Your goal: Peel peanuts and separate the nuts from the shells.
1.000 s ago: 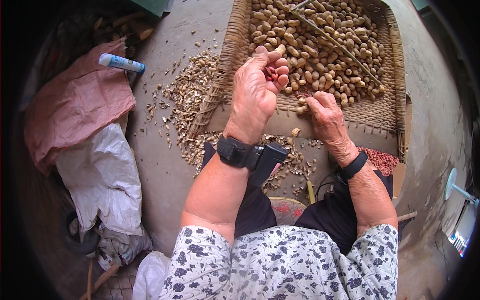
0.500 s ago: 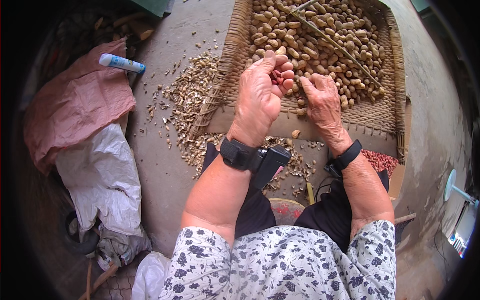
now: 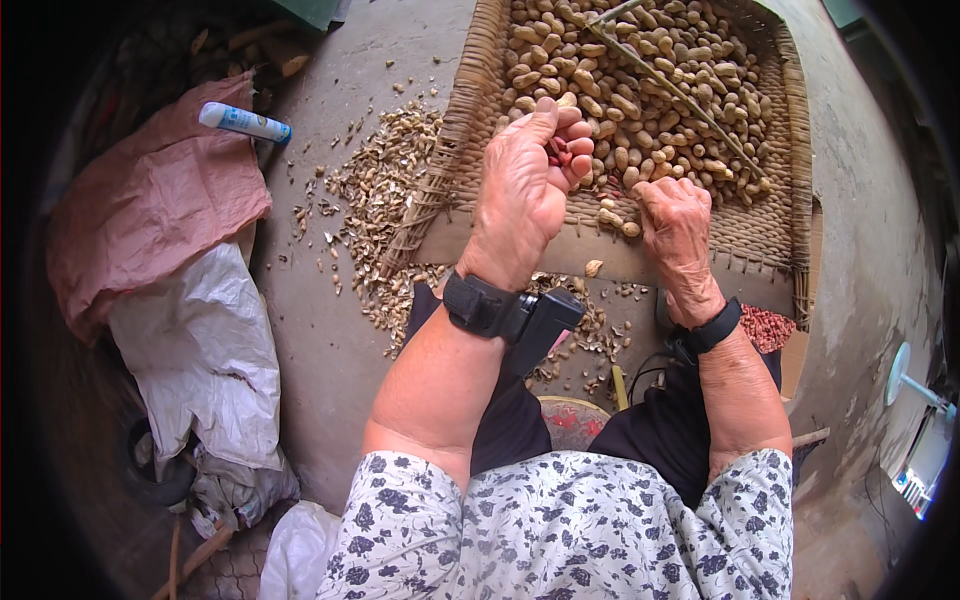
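My left hand (image 3: 520,185) is raised over the near left part of a shallow woven tray (image 3: 795,130), its fingers curled up around several red peanut kernels (image 3: 559,152). A pale unshelled peanut (image 3: 568,100) shows at the tip of my thumb; whether I pinch it or it lies behind, I cannot tell. My right hand (image 3: 680,222) is over the tray's near side, fingers bent and drawn together; what is in them, if anything, is hidden. Beyond both hands lies a heap of unshelled peanuts (image 3: 650,100). A few peanuts (image 3: 612,218) sit between the hands.
A thin stick (image 3: 680,95) lies across the heap. Broken shells (image 3: 375,190) cover the floor left of the tray. Red kernels (image 3: 765,327) fill a cardboard box (image 3: 795,365) by my right wrist. Pink and white sacks (image 3: 170,200) with a blue-white tube (image 3: 245,122) lie at left.
My right hand has drawn back to the right and toward me, away from the left hand, and its fingers are more curled. My left hand has barely moved.
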{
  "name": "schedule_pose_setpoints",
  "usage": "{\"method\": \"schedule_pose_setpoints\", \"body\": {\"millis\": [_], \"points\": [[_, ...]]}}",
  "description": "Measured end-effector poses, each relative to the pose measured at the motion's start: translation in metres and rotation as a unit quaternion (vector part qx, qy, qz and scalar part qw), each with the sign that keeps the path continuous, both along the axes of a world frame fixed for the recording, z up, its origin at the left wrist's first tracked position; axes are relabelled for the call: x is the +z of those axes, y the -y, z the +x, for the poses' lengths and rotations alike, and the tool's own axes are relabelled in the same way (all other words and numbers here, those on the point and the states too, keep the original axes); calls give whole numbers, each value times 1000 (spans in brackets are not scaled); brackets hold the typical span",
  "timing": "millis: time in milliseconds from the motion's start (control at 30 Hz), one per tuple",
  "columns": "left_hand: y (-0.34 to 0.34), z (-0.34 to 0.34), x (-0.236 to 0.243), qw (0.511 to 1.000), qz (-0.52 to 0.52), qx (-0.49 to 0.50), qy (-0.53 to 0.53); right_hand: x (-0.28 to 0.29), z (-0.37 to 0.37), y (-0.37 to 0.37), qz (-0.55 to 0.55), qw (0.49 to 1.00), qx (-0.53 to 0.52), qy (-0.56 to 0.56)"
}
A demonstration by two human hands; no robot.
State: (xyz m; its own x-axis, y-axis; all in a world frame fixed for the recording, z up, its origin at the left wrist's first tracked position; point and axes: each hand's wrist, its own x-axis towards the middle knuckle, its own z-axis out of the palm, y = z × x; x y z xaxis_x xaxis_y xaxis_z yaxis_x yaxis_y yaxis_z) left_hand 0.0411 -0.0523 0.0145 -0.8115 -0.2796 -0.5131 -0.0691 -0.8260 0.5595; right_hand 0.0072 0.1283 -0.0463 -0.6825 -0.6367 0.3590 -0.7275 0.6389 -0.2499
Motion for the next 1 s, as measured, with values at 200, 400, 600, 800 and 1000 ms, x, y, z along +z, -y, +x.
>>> {"method": "schedule_pose_setpoints", "body": {"millis": [200, 400, 600, 800, 1000], "points": [[0, -1, 0, 1000, -3, -8, 10, -4, -6, 16, -49, 998, -35, 35], [-1, -2, -1, 1000, 5, -3, 12, -2, -7, 28, 15, 999, -49, -8], [0, 1, 3, 1000, 10, 5, 12, 1, -10, 13, -30, 993, -33, 108], [-3, 0, 4, 1000, 9, 4, 15, -7, -13, 15, -39, 995, -53, 69], [-4, 0, 4, 1000, -12, 1, 25, -5, -12, 12, -16, 1000, -4, 24]]}}
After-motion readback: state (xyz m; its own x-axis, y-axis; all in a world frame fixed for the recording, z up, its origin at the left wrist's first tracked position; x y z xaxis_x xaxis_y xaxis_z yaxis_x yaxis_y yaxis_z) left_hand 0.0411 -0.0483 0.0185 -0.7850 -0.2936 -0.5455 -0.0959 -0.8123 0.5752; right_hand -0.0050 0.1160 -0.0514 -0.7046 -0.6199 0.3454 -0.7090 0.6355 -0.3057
